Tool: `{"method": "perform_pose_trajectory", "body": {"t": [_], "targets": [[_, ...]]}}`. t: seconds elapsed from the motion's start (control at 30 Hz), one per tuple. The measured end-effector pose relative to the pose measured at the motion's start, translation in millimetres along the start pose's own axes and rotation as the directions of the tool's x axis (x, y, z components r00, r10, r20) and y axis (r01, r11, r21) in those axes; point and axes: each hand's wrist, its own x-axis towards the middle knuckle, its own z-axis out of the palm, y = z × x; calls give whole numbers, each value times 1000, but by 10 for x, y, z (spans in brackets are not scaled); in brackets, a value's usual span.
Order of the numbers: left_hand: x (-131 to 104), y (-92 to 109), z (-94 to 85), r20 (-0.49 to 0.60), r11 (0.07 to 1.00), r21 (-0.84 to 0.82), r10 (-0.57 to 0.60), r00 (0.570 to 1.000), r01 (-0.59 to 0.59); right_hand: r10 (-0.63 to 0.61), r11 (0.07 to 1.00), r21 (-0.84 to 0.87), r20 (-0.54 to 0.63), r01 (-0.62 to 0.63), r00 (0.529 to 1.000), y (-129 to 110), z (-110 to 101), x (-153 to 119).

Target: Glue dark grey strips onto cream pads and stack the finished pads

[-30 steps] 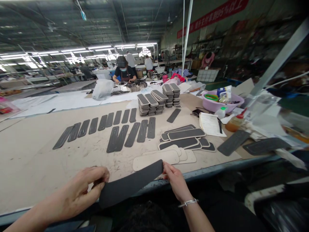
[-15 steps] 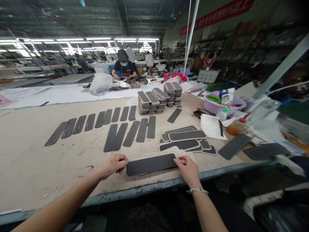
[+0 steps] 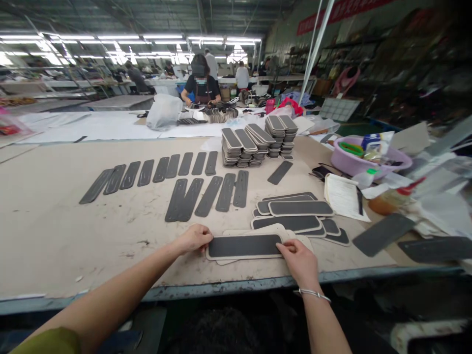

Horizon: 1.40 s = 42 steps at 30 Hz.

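Observation:
A long dark grey panel (image 3: 245,246) with rounded corners lies along a slightly larger beige panel (image 3: 224,262), whose rim shows around it. At its left end, my left hand (image 3: 196,238) is closed, with fingertips pinching the edge. My right hand (image 3: 300,260), with a bracelet at the wrist, pinches the right end between thumb and fingers. More beige panels are fanned out beneath and behind this pair. Just beyond them lies a loose pile of dark panels with beige borders (image 3: 300,208).
Rows of single dark panels (image 3: 188,199) lie left of centre. Neat stacks of bordered panels (image 3: 241,147) stand farther back. To the right are a notepad (image 3: 342,194), a purple basin (image 3: 342,157) and a bottle of amber liquid (image 3: 391,200). A person (image 3: 202,86) works across the table.
The dark panel has come down from a slight tilt onto the beige panel and now sits within its border. Both hands keep their hold on its ends. The camera view has shifted.

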Motion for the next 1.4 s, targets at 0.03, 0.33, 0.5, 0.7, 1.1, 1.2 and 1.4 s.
{"method": "perform_pose_trajectory", "body": {"t": [0.03, 0.33, 0.5, 0.7, 1.1, 1.2, 1.4], "targets": [[-5, 0, -1, 0, 1000, -4, -4, 1000, 4, 1, 1000, -8, 4, -1, 1000, -6, 1, -7], [-45, -34, 9, -22, 1000, 8, -16, 1000, 16, 57, 997, -60, 46, -54, 997, 68, 45, 59], [-69, -87, 7, -12, 998, 67, 10, 1000, -9, 32, 999, -44, 41, -30, 999, 51, 22, 43], [-121, -2, 3, -22, 990, 141, -21, 1000, 24, 12, 998, -56, 68, -9, 998, 108, 37, 68], [-97, 60, 14, 2, 980, 198, -3, 1000, 3, -78, 996, -36, 64, 80, 995, 71, 65, 5], [-97, 65, 30, -13, 974, 224, -9, 1000, 12, -85, 995, -47, 62, 88, 994, 78, 68, 9], [-109, 65, 37, -51, 959, 282, 2, 999, 13, -64, 995, -70, 81, 70, 995, 65, 50, 8]]}}
